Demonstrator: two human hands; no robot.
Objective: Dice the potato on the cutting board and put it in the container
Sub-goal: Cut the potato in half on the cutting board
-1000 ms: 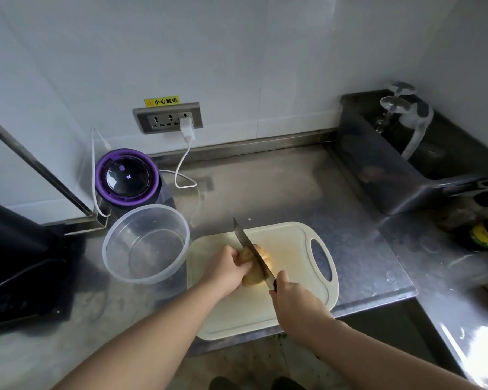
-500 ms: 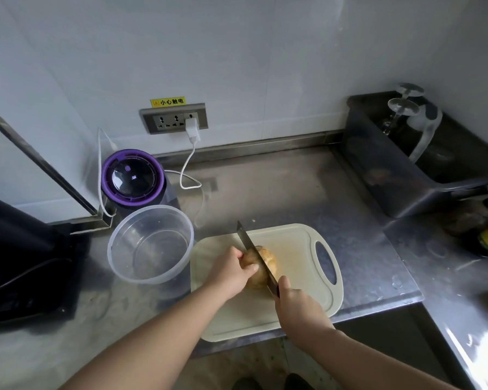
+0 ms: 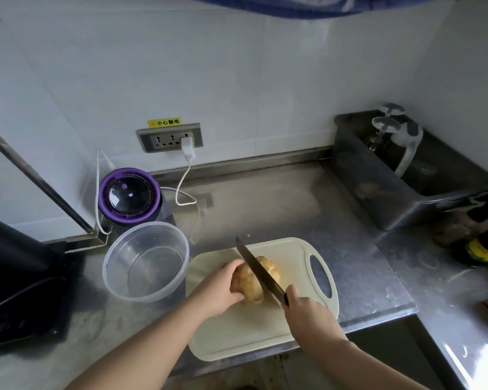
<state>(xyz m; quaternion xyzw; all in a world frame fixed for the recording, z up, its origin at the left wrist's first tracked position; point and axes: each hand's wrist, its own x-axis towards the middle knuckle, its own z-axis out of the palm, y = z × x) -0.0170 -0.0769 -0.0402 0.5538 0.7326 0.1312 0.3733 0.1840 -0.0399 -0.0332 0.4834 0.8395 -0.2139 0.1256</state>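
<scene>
A yellowish potato (image 3: pixel 254 282) lies on the pale cutting board (image 3: pixel 290 249) near the counter's front edge. My left hand (image 3: pixel 219 289) grips the potato's left side. My right hand (image 3: pixel 307 313) is closed around the dark handle of a knife (image 3: pixel 258 267). The blade runs diagonally across the top of the potato, its tip pointing away to the left. A clear round container (image 3: pixel 145 261) stands empty just left of the board.
A purple-rimmed appliance (image 3: pixel 128 197) sits behind the container, with a white cable (image 3: pixel 182 184) running to the wall socket (image 3: pixel 171 137). A dark bin (image 3: pixel 392 178) with glasses stands at the right. A bottle (image 3: pixel 485 246) is at the far right, a black appliance (image 3: pixel 17 280) at the left.
The view has shifted slightly. Both hands keep their hold, and the blade has stayed across the top of the potato.
</scene>
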